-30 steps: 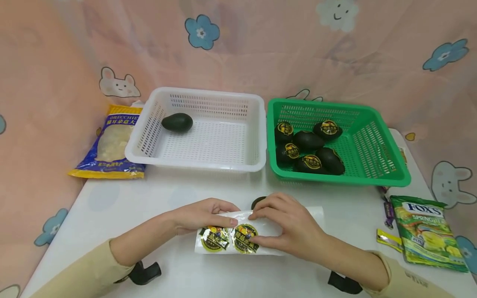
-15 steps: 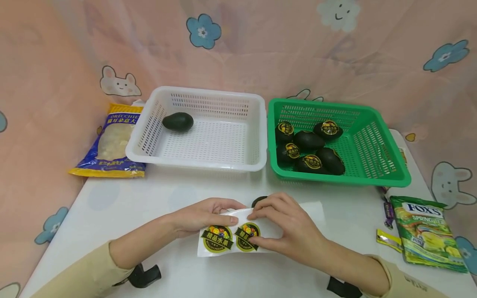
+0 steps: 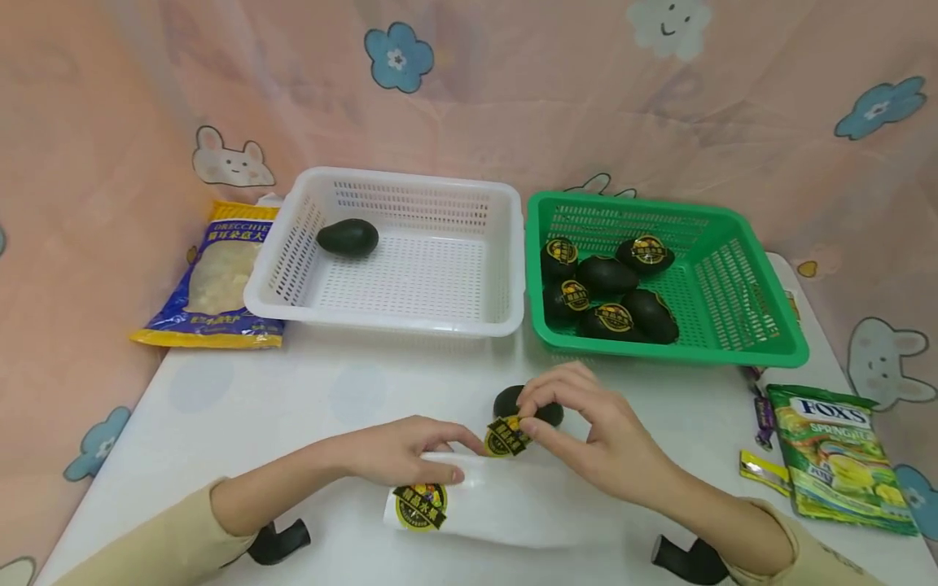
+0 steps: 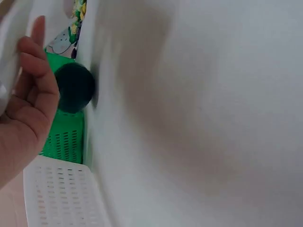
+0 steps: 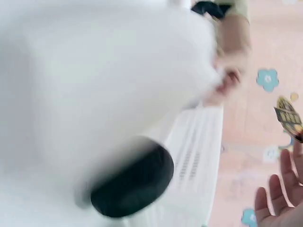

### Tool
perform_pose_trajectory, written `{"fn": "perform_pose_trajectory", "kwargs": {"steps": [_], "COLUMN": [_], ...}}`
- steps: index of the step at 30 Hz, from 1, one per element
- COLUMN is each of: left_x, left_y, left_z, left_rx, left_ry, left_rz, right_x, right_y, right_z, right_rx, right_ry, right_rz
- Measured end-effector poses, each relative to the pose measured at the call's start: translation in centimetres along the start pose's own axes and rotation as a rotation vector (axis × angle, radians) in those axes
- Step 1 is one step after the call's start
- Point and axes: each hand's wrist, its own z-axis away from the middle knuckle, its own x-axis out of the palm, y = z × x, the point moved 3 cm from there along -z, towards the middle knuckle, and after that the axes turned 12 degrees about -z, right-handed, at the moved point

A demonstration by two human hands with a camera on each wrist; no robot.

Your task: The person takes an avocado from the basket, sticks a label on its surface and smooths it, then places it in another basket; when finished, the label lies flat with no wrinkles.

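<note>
Between thumb and fingers my left hand [image 3: 410, 452] holds a white backing sheet [image 3: 528, 505], which has one round black-and-gold sticker [image 3: 421, 505] on its left end. My right hand [image 3: 601, 431] pinches a peeled sticker [image 3: 507, 436] by its edge, above the sheet's far edge. Just behind that sticker an avocado [image 3: 506, 401] lies on the table, partly hidden by the right hand's fingers. In the right wrist view the held sticker [image 5: 288, 116] hangs off the fingertips, apart from the dark avocado [image 5: 135, 182].
A white basket [image 3: 381, 325] holding one avocado [image 3: 348, 238] stands at the back. Beside it is a green basket [image 3: 733, 354] with several stickered avocados. A pasta bag [image 3: 220, 277] lies left; a green candy bag [image 3: 843, 464] and small wrapped sweets [image 3: 765, 472] lie right.
The right hand has peeled the second sticker off the sheet and moved it up towards the avocado. The sheet, still in the left hand, has dropped slightly nearer the front.
</note>
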Motion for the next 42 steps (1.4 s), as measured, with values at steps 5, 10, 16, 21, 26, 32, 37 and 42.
{"fn": "perform_pose_trajectory", "kwargs": {"steps": [5,10,16,21,26,32,37,42], "left_x": [1.2,-0.4,-1.9,-1.8,-1.1,-0.5,-0.5,-0.5], "left_y": [-1.0,0.3,1.8,1.8,1.4,1.0,0.2,-0.7], "left_z": [-0.3,-0.8,-1.7,-1.9,-2.5,-3.3,-4.5,-5.7], "left_rx": [0.011,0.085,0.107,0.043,-0.02,-0.081,-0.126,-0.122], "left_ry": [0.141,0.517,0.684,0.76,0.786,0.765,0.718,0.68], "left_rz": [-0.386,-0.266,-0.092,0.114,0.3,0.241,0.006,-0.108], "right_x": [-0.8,-0.5,-0.5,-1.2,-1.3,-1.4,-1.9,-1.7], "right_y": [1.3,2.5,2.9,4.1,6.0,7.1,8.1,9.3], "right_z": [-0.6,-1.0,-1.3,-0.6,0.5,0.9,0.9,1.4], "right_rx": [0.089,0.119,0.111,0.192,0.394,0.507,0.405,0.405], "right_ry": [-0.065,-0.107,-0.084,0.038,0.136,0.147,0.098,0.081], "right_rz": [0.105,0.161,0.158,0.09,-0.18,-0.214,0.062,0.192]}}
